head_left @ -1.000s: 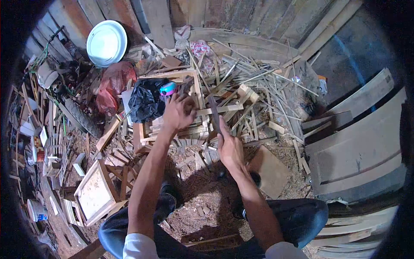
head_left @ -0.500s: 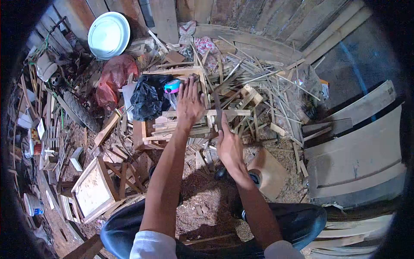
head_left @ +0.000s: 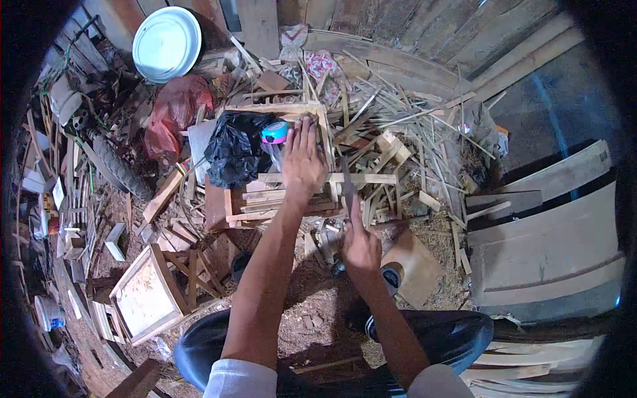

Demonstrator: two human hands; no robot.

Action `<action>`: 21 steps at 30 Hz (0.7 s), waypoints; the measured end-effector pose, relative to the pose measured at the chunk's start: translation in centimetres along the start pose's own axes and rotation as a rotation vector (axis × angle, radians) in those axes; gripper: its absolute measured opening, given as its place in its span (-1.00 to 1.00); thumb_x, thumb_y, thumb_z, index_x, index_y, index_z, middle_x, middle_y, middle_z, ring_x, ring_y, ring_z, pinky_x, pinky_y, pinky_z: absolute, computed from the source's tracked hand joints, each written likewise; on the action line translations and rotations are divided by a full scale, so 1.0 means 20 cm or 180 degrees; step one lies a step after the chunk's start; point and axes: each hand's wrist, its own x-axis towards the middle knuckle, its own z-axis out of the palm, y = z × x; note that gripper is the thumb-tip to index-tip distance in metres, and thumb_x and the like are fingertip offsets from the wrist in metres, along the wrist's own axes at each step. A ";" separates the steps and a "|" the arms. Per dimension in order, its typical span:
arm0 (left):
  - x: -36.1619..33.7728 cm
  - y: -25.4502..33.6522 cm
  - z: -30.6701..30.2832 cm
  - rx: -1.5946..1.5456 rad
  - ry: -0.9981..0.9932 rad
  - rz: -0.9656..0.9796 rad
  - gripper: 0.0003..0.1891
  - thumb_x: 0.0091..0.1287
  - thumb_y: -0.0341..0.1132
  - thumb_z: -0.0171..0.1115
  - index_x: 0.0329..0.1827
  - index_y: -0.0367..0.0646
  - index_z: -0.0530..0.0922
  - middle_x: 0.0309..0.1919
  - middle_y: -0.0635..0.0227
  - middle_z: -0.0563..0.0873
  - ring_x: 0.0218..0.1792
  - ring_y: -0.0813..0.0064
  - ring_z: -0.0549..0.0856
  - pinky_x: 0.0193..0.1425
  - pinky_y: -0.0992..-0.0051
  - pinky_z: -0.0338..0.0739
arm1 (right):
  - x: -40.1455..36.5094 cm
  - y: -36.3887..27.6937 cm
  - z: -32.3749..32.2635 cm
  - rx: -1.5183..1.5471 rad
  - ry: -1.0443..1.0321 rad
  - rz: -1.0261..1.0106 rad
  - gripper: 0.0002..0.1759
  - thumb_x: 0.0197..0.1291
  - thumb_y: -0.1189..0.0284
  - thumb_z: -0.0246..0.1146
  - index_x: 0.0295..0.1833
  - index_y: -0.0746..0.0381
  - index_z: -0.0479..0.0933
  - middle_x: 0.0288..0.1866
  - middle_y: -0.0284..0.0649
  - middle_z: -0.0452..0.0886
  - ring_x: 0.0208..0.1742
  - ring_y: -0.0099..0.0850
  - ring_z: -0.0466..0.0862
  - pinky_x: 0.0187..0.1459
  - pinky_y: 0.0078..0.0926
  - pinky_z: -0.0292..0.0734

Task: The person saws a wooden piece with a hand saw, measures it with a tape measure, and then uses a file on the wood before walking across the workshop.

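My left hand (head_left: 305,166) lies flat with fingers stretched forward, pressing from above on a pale wooden strip (head_left: 371,178). That strip lies crosswise over a wooden frame-like box (head_left: 275,214). In my closed right hand (head_left: 361,249) is a hand saw with a narrow dark blade (head_left: 348,182); my fingers hide its handle. The blade crosses the strip just right of my left hand. Beside my left fingers sits a blue and pink tape measure-like object (head_left: 275,132), next to a black plastic bag (head_left: 235,149) in the box.
Thin wood offcuts (head_left: 415,123) are heaped at the right of the box. A red plastic bag (head_left: 174,116) and a white basin lid (head_left: 166,44) are at the back left. A wooden frame with a white panel (head_left: 146,292) stands front left. Wide boards (head_left: 551,245) lie at right.
My right hand and the saw have drawn back towards me, the blade still across the strip. My left hand stays on the strip; the whole view has shifted slightly.
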 end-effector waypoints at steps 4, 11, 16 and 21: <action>-0.03 0.00 0.00 0.0010 0.0033 -0.0023 -0.42 0.37 -0.26 -0.13 0.45 -0.31 0.21 0.52 0.12 0.16 0.54 0.23 0.10 0.63 0.27 -0.16 | 0.15 0.00 0.05 -0.0054 0.0161 -0.0205 -0.21 0.32 0.48 0.11 0.59 0.01 -0.06 -0.63 0.14 0.53 -0.58 0.09 0.60 -0.50 0.01 0.45; -0.01 0.01 -0.03 0.0006 -0.0130 -0.0095 -0.38 0.34 -0.29 -0.13 0.49 -0.30 0.16 0.55 0.15 0.11 0.56 0.27 0.06 0.64 0.28 -0.19 | -0.02 0.02 0.05 -0.0182 0.0224 -0.0306 -0.05 0.12 0.64 0.19 0.59 0.06 -0.07 -0.58 0.13 0.57 -0.56 0.04 0.63 -0.50 -0.02 0.49; -0.02 0.03 -0.06 0.0078 -0.0258 -0.0143 -0.36 0.34 -0.26 -0.11 0.49 -0.32 0.14 0.54 0.15 0.12 0.56 0.27 0.07 0.63 0.29 -0.17 | 0.28 -0.03 0.06 -0.0665 0.0363 -0.0500 -0.05 0.11 0.62 0.17 0.59 0.10 -0.10 -0.62 0.10 0.56 -0.51 0.05 0.65 -0.42 -0.01 0.54; -0.02 0.01 -0.02 0.0042 -0.0075 -0.0111 -0.33 0.29 -0.26 -0.03 0.48 -0.30 0.15 0.54 0.15 0.14 0.55 0.25 0.11 0.63 0.23 -0.13 | -0.03 -0.01 0.03 -0.0275 0.0449 -0.0431 -0.16 0.13 0.63 0.14 0.56 0.16 0.03 -0.51 0.14 0.61 -0.47 0.07 0.65 -0.42 0.00 0.55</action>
